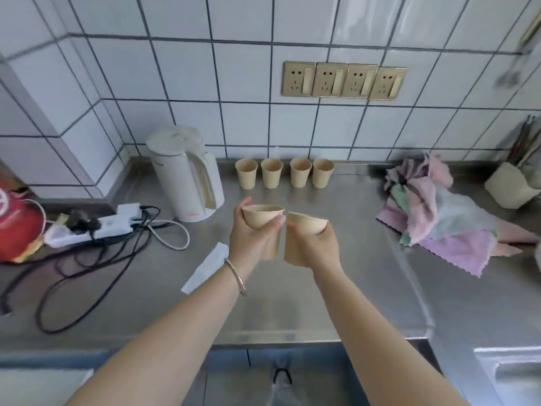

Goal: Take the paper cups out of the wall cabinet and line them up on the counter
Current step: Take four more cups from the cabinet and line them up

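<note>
Head view: steel counter (292,303); tiled wall (234,118)

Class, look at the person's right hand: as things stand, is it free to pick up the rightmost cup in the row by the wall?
Probably not yet. The right hand already grips a paper cup, so its fingers are occupied. The counter between it and the rightmost cup looks unobstructed, though.

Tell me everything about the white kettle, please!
The kettle is a tall, creamy white jug that looks like plastic. Its lid is shut on top and its big handle faces right. It stands upright on the steel counter near the tiled corner, left of the row of four cups, touching none.
</note>
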`<action>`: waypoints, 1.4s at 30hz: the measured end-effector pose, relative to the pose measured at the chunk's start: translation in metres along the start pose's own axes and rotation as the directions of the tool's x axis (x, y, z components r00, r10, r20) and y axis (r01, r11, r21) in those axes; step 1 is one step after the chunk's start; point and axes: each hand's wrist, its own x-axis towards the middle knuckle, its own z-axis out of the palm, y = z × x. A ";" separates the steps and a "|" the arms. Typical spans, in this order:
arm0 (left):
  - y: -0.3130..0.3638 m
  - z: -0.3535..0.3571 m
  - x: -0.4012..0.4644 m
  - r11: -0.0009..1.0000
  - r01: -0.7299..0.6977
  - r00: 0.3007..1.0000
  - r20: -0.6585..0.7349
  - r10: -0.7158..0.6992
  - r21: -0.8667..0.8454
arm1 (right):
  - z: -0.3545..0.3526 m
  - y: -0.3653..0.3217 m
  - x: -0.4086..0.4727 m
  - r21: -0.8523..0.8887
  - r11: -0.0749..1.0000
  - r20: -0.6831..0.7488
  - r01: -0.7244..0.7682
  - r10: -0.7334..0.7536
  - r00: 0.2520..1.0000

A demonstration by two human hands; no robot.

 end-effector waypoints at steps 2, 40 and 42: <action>-0.003 -0.003 0.026 1.000 0.012 0.999 -0.043 -0.010 0.028 | 0.018 -0.006 0.027 -0.043 0.999 0.064 0.006 -0.004 0.998; -0.119 0.026 0.258 0.968 0.158 0.940 -0.329 -0.087 0.194 | 0.134 0.028 0.265 -0.214 0.974 0.129 0.068 -0.041 0.991; -0.120 0.026 0.257 0.971 0.144 0.942 -0.327 -0.075 0.192 | 0.135 0.028 0.265 -0.212 0.974 0.132 0.079 -0.052 0.990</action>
